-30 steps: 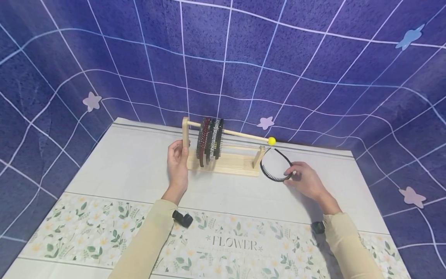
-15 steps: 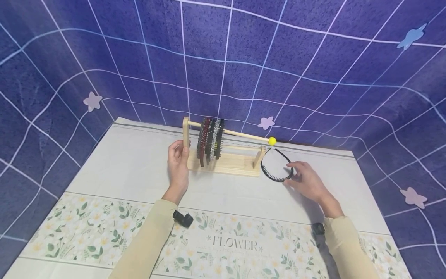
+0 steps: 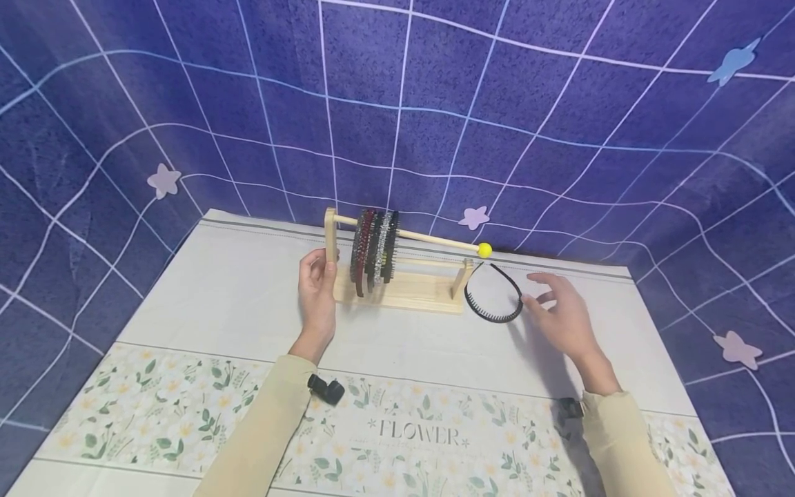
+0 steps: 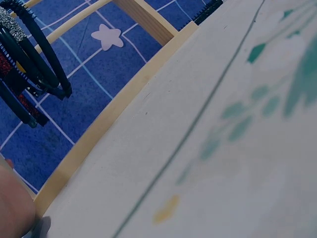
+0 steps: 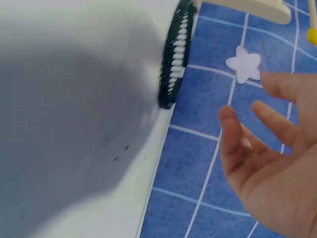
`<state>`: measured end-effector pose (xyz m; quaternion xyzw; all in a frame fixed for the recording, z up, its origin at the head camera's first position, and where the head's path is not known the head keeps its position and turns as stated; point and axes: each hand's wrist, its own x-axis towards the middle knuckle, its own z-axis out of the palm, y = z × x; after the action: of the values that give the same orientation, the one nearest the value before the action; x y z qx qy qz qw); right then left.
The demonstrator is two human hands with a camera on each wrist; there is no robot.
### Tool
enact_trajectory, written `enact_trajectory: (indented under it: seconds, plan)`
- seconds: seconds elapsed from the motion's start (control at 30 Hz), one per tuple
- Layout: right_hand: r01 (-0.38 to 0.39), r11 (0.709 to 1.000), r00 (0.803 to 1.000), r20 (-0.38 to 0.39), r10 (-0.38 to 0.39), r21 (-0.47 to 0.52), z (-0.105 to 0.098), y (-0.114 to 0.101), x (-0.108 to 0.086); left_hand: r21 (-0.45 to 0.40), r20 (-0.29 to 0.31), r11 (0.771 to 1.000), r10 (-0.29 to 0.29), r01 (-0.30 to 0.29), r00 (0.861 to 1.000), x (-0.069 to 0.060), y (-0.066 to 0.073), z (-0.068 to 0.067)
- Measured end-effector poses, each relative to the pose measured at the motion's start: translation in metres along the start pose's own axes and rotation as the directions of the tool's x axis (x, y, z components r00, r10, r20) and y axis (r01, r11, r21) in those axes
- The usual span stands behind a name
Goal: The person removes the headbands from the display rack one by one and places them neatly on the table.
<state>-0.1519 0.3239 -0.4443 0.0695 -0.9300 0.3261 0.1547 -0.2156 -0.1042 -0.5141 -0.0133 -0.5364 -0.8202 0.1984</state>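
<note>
Right hand (image 3: 562, 317): moved rightward since the earlier head frames and drawn off the loose band (image 3: 497, 320), which shows no clear shift of its own.
Left hand (image 3: 318, 297): left of centre in the head view, grasping the tall upright (image 3: 331, 238), thumb on the near face, fingers partly hidden behind.
Stand (image 3: 428, 290): pale wood, across the middle of the frame, with the tall upright at its left end and the short post (image 3: 462, 281) at its right.
Hung bands (image 3: 375, 252): bunched on the upper rod (image 3: 437, 240) toward its left part; dark, red and silvery, the exact count unclear.
Yellow ball (image 3: 484, 250): caps the upper rod's right end.
Loose band: right of centre, toothed on its inner side, on the white cloth (image 3: 397, 345) just beside the short post; contact with the post cannot be told.
Right hand, state: released, at the right of the frame; fingers parted and bent, holding nothing, near the loose band.
Hazards (judged): a careless brush of the fingers could knock the loose band; a slackened left grip could let the stand slide if bumped; a tilt could send the hung bands sliding toward the yellow ball.
</note>
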Motion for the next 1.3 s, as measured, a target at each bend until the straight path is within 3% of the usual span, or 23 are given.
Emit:
enact_trajectory:
  seconds: [0.3,0.5,0.73,1.0,1.3]
  plan:
    - [-0.04,0.99,0.976,-0.209,0.067,0.132,-0.002,-0.034,0.002,0.006,-0.002,1.0,-0.003,0.003,1.0,0.001,0.0,0.001]
    - [-0.035,0.961,0.953,-0.28,0.114,0.274,0.004,-0.059,0.0,0.012,-0.008,1.0,-0.006,0.006,1.0,0.001,0.001,0.002]
    - [0.029,0.908,0.954,-0.284,0.101,0.418,0.008,-0.085,-0.003,0.018,-0.01,1.0,-0.014,0.014,1.0,0.0,0.002,0.003]
    - [0.079,0.858,0.964,-0.258,0.064,0.508,0.015,-0.103,-0.006,0.032,-0.002,0.999,-0.011,0.011,1.0,0.001,0.0,0.001]
    - [0.035,0.813,0.98,-0.181,0.087,0.581,0.029,-0.116,-0.006,0.024,-0.006,1.0,-0.003,0.004,1.0,0.0,0.0,0.0]
